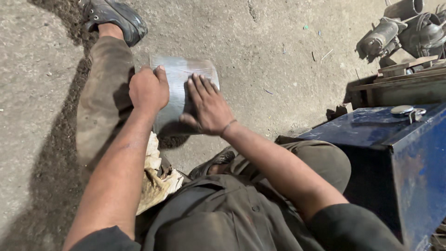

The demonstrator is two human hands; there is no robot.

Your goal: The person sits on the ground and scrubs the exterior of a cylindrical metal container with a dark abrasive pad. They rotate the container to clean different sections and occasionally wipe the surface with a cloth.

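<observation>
Floor: bare concrete, dusty and stained, carrying everything in view; the person sits directly on it.

Box: blue metal, glossy, at the person's right side, close to the right knee; a small round cap lies on its top.

Leg: the person's left, stretched forward in grimy trousers, ending in a dark shoe. It runs just beside the workpiece and seems to serve as a stop on that side.

Motor parts: grey castings heaped at the far right, above a rough wooden crate, well apart from the hands.

Metal sheet: dull grey, curved into a roll, resting on the floor in front of the person, between the outstretched leg and open concrete. Probably kept low so body weight can bear down on it.

Rag: pale, crumpled cloth near the lap, under the left forearm.

Left hand: arm extended, fingers curled over the sheet's left edge, thumb up, gripping it.

Right hand: wrist bent, palm flat on the curved surface, fingers spread and straight, pressing rather than clasping.
</observation>
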